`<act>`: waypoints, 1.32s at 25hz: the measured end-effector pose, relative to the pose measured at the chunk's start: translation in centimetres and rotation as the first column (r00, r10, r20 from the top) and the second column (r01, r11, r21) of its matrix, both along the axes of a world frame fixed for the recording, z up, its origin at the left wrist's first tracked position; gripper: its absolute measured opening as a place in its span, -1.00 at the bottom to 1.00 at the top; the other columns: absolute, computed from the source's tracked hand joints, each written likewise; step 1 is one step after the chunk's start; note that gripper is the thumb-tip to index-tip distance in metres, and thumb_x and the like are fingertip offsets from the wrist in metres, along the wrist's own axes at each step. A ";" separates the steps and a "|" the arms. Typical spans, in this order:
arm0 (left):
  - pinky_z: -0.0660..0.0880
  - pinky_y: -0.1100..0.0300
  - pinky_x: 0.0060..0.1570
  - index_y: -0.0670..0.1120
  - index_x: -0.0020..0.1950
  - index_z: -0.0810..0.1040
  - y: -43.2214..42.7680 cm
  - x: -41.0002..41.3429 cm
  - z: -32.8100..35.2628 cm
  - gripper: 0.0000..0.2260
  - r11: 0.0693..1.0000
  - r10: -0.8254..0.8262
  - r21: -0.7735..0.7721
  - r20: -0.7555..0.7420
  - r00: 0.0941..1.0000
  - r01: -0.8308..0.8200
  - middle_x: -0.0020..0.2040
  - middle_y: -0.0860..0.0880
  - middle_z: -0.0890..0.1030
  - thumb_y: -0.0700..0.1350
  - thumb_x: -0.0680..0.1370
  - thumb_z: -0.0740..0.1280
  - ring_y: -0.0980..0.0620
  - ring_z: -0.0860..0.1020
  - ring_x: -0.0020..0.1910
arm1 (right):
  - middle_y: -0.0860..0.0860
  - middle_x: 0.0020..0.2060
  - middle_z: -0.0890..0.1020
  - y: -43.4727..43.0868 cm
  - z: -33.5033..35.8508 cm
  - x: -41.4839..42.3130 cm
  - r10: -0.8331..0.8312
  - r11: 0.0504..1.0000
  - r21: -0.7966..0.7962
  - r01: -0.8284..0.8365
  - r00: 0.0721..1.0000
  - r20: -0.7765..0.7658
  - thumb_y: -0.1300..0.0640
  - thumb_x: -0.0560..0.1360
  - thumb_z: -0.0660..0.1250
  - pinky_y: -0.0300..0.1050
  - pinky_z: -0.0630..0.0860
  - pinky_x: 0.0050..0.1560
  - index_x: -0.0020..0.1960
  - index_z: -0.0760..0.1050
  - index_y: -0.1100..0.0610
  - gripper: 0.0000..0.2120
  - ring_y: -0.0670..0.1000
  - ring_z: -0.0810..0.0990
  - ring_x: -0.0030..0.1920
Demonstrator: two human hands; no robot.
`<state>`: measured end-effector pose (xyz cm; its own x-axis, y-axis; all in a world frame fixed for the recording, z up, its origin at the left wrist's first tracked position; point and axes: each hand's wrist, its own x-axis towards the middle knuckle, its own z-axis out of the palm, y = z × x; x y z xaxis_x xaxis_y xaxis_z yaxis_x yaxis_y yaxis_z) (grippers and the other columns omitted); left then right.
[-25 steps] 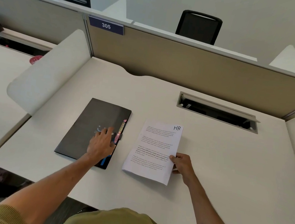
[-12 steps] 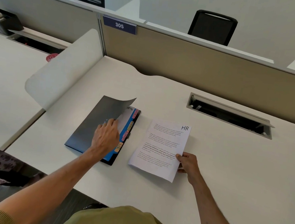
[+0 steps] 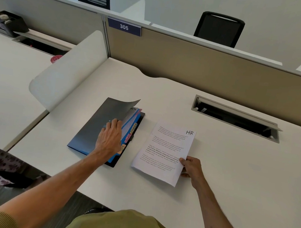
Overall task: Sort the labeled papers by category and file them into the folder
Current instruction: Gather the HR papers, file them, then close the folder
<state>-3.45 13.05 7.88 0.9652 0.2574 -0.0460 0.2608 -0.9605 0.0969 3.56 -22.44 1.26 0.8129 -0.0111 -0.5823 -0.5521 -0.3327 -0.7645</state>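
Observation:
A dark folder point(image 3: 95, 126) lies on the white desk point(image 3: 233, 171), left of centre. My left hand point(image 3: 109, 139) holds its front cover at the right edge, and the cover curls upward. Under the lifted cover show blue dividers with coloured label tabs point(image 3: 131, 132) and a sheet edge with dark lettering. To the right lies a white printed paper marked HR point(image 3: 164, 149) at its top right corner. My right hand point(image 3: 191, 168) pinches that paper at its lower right edge, thumb on top.
A beige partition with a 305 sign point(image 3: 124, 27) runs along the back of the desk. An open cable tray point(image 3: 236, 118) is sunk into the desk at right. A white side divider point(image 3: 65, 73) stands to the left. Black chairs stand beyond the partition.
My left hand has lifted the folder's cover from flat to curled up, exposing the blue dividers and tabs. My right hand stays on the HR paper. The camera view has shifted.

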 end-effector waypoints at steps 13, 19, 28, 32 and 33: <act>0.62 0.00 0.13 -0.21 0.46 0.47 0.3 -0.1 1.1 -0.44 0.978 -0.009 0.205 -0.091 0.996 0.027 0.32 -0.15 0.52 -0.09 0.52 0.52 -0.10 0.56 0.15 | 0.11 -0.12 0.78 0.3 -0.4 0.1 -0.010 1.000 0.021 0.010 1.000 0.001 0.19 0.61 0.40 0.28 0.68 0.00 0.08 0.69 0.16 -0.89 0.26 0.76 -0.09; 0.58 -0.05 0.23 -0.21 0.58 0.29 -0.1 -0.4 0.8 -0.15 0.984 0.051 0.178 -0.127 0.991 -0.027 0.44 -0.16 0.37 0.01 0.42 0.61 -0.14 0.45 0.27 | 0.12 -0.09 0.78 0.1 -0.5 0.2 -0.010 1.000 0.017 0.010 1.000 -0.004 0.18 0.61 0.40 0.27 0.71 -0.02 0.09 0.68 0.17 -0.88 0.23 0.76 -0.10; 0.68 -0.06 0.06 -0.13 0.52 0.32 0.1 -0.5 0.5 -0.27 0.989 -0.006 0.148 -0.121 0.993 0.024 0.37 -0.18 0.44 -0.20 0.44 0.59 -0.16 0.54 0.23 | 0.12 -0.12 0.78 -0.1 -0.5 0.3 -0.007 1.000 0.006 0.007 1.000 -0.004 0.18 0.60 0.41 0.34 0.69 0.01 0.04 0.69 0.16 -0.91 0.26 0.76 -0.09; 0.67 -0.07 0.08 -0.03 0.58 0.37 0.5 -0.4 1.2 -0.32 0.982 -0.059 0.162 -0.207 0.977 0.094 0.64 -0.24 0.24 -0.15 0.52 0.58 -0.27 0.43 0.47 | 0.13 -0.11 0.78 -0.1 -0.4 0.3 -0.015 1.000 0.006 0.015 1.000 -0.006 0.19 0.61 0.40 0.29 0.70 0.01 0.06 0.68 0.17 -0.91 0.25 0.76 -0.08; 0.68 -0.07 0.12 -0.09 0.57 0.41 0.5 -0.4 1.3 -0.38 0.982 -0.051 0.170 -0.205 0.977 0.087 0.65 -0.24 0.24 -0.12 0.55 0.54 -0.27 0.42 0.49 | 0.13 -0.10 0.78 0.0 -0.4 0.3 -0.016 1.000 0.005 0.016 1.000 -0.006 0.18 0.61 0.40 0.29 0.71 0.00 0.07 0.68 0.17 -0.90 0.25 0.76 -0.08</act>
<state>-3.86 13.56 9.21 0.9570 0.2115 -0.1988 0.1896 -0.9741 -0.1235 3.88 -22.49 0.91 0.8089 -0.0213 -0.5876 -0.5624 -0.3198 -0.7625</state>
